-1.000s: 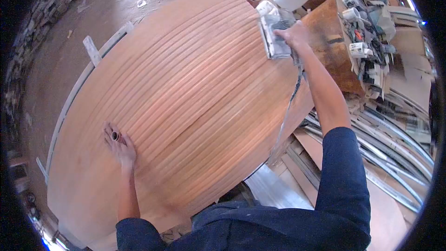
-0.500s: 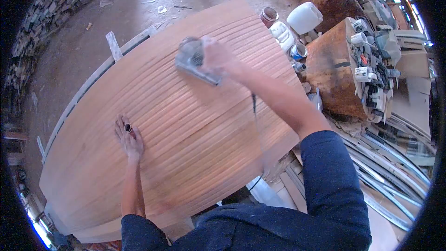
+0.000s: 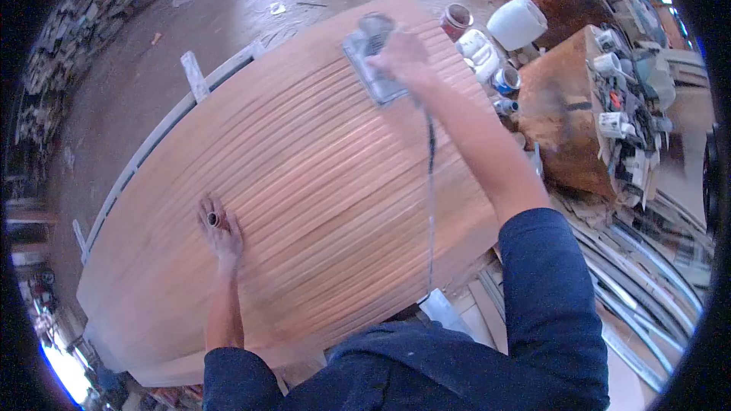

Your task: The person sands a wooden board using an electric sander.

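My right hand (image 3: 402, 59) grips a grey electric sander (image 3: 377, 57), whose flat base rests on the far right part of a large curved wooden panel (image 3: 304, 183) made of narrow strips. A dark cord (image 3: 432, 183) trails from the sander toward my body across the wood. On the panel's left half, my left hand (image 3: 222, 232) leans on the surface with its fingertips forward. A short round tube (image 3: 213, 219) with a dark open end shows between its fingers and thumb. How firmly it is held is partly hidden.
Stacked wood pieces (image 3: 99, 23) line the far left. Jars and a white jug (image 3: 518, 23) stand beyond the panel's right edge, beside a brown block-like stand (image 3: 560, 114) holding cups and tools. Long curved strips (image 3: 647, 289) lie at lower right. A pale rail (image 3: 164, 129) follows the panel's left edge.
My right hand and the sander have moved right and farther away across the panel, and the sander has turned. My left hand stays at about the same place on the wood.
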Action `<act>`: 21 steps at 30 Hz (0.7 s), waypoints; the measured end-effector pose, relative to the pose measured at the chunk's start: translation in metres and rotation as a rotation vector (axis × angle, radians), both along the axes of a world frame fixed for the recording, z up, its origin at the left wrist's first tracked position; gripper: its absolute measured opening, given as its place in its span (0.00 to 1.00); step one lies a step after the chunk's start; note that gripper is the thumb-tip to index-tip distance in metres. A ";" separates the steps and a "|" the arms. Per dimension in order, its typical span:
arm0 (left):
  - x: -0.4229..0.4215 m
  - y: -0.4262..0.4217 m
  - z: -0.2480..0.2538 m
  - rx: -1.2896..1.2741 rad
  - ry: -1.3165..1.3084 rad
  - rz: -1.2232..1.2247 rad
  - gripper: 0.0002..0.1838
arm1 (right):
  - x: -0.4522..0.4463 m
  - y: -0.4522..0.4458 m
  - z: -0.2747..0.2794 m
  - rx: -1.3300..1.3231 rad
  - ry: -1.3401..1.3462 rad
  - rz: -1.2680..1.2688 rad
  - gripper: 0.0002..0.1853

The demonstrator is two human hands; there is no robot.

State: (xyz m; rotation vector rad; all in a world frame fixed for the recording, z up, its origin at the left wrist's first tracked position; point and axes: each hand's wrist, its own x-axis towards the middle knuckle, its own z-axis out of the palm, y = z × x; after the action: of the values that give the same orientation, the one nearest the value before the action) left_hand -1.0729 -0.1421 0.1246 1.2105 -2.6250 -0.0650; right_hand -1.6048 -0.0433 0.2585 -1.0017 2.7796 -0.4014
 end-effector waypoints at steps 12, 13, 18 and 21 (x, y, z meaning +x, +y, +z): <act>0.009 0.019 0.016 0.254 0.149 0.139 0.26 | -0.133 0.149 -0.031 -0.205 -0.265 0.116 0.30; 0.016 0.027 0.037 0.288 0.101 0.185 0.27 | -0.129 0.162 -0.030 -0.223 -0.342 0.076 0.29; 0.010 0.025 0.012 0.240 0.233 0.232 0.29 | -0.077 0.172 0.001 -0.224 -0.622 -0.093 0.25; 0.009 0.023 0.004 0.229 0.134 0.197 0.34 | -0.048 0.150 0.018 -0.216 -0.731 -0.089 0.23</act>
State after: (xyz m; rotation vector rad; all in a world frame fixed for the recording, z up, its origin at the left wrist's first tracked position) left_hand -1.0643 -0.1192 0.1290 1.4773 -2.4208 -0.4056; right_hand -1.6525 0.1066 0.2767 -0.5941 2.1447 -0.8886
